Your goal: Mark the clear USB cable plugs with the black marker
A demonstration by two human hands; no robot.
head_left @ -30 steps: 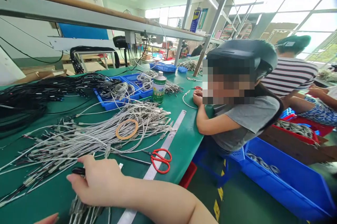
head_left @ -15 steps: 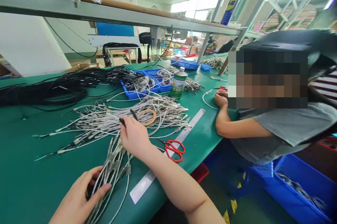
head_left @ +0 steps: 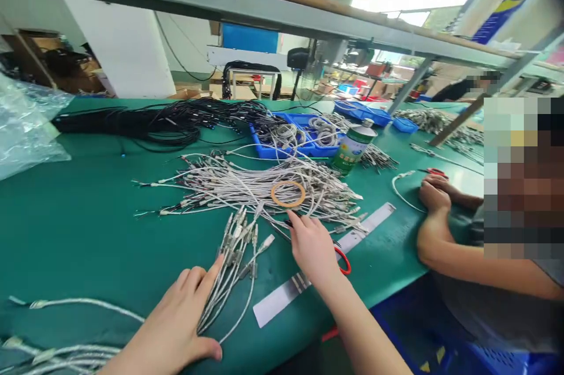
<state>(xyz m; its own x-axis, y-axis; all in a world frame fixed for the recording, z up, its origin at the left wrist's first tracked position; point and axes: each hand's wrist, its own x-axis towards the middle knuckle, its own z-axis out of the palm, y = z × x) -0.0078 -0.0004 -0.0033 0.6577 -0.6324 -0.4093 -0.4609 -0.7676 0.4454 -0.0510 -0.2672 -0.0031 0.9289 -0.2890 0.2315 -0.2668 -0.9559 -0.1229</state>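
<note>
My left hand [head_left: 180, 310] lies over a bundle of grey-white cables [head_left: 235, 251], thumb and index finger on either side of it. Metal-ended plugs and grey clips fan out beyond the fingertips. My right hand [head_left: 312, 245] is closed on a slim black pen-like tool [head_left: 289, 223], mostly hidden by the fingers. Beneath that hand and wrist runs a steel ruler [head_left: 277, 302], and the red-handled scissors [head_left: 345, 262] are partly covered. Just beyond, a tan ring [head_left: 288, 194] rests on a large pile of similar cables [head_left: 238, 181].
Blue trays [head_left: 273, 151] of coiled cables and a green bottle [head_left: 353, 146] stand behind the pile. Black cables [head_left: 132, 125] and clear plastic [head_left: 30, 122] lie at left. More cable ends [head_left: 74, 354] sit front left. A co-worker's arms [head_left: 440, 228] rest on the table at right.
The view has swung left. My right hand has moved away from the pile toward the ruler and scissors. My left hand has shifted up along the bundle, its fingers straighter.
</note>
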